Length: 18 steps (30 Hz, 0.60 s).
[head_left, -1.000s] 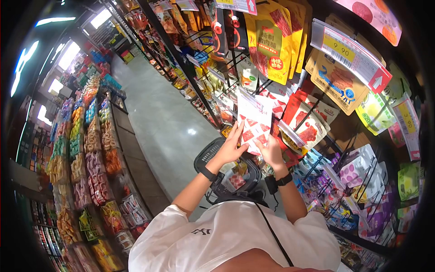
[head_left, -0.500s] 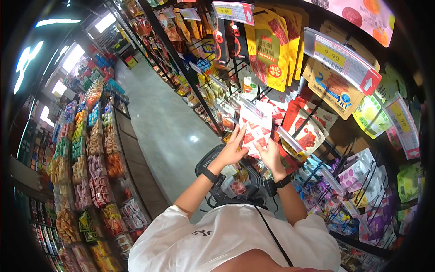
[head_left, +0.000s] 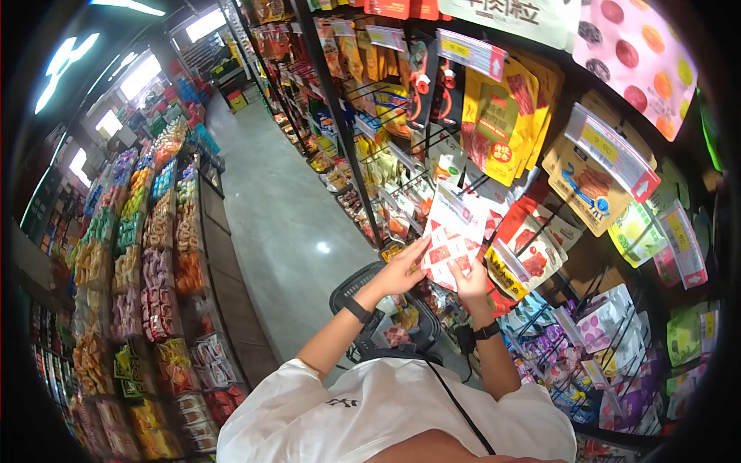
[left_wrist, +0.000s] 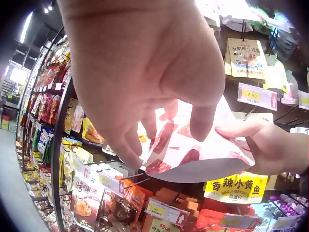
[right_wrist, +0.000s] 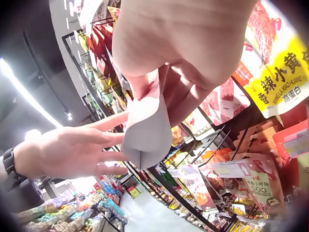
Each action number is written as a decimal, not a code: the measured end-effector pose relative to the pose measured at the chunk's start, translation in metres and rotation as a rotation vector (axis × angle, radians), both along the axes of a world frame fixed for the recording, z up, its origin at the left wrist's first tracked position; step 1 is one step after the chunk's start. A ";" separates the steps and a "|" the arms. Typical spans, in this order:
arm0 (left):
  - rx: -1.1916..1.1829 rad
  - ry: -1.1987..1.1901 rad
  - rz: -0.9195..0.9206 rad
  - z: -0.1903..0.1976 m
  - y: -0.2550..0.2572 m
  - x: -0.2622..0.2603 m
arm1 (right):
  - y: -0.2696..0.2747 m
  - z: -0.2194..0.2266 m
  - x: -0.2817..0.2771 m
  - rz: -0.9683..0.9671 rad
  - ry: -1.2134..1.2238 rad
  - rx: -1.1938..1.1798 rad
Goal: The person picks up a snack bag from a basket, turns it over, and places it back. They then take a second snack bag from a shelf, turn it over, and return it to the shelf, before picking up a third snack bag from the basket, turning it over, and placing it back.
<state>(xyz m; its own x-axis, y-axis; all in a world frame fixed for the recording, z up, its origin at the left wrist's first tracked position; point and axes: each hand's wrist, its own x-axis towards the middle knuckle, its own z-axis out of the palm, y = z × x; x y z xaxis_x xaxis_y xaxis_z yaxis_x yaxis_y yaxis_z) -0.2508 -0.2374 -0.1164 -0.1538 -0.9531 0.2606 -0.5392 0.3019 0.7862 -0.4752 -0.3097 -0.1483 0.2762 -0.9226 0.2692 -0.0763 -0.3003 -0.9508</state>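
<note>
A white packet with red patches (head_left: 451, 245) is held up between both hands in front of the hanging snacks. The right hand (head_left: 471, 282) grips its lower right part, thumb on the printed face. Along its left edge lies the left hand (head_left: 403, 266), fingers fairly straight. In the left wrist view the left hand (left_wrist: 149, 63) has fingertips on the packet (left_wrist: 188, 145), and the right hand (left_wrist: 275, 145) pinches its far side. From the right wrist view, the packet's pale bottom (right_wrist: 148, 135) bulges below the right hand (right_wrist: 178, 43); the left hand (right_wrist: 72, 152) touches its side.
A dark basket (head_left: 363, 278) with items in it is below the hands. Snack bags on hooks with price tags (head_left: 610, 150) fill the rack close on the right. Left of the grey aisle floor (head_left: 301, 216) stands a shelf of packets (head_left: 158, 289).
The head view has shifted, so the rack, hands and packet appear a little further right and lower. Both hands keep hold of the packet in much the same way.
</note>
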 end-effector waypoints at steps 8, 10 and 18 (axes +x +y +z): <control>-0.007 0.001 -0.033 0.011 0.012 -0.003 | 0.016 0.017 0.001 0.069 -0.131 0.108; -0.001 -0.018 -0.027 0.008 0.010 -0.003 | 0.013 0.013 0.004 0.025 -0.119 0.082; 0.001 0.007 -0.037 -0.004 0.004 -0.001 | 0.013 0.008 0.007 -0.035 0.030 0.011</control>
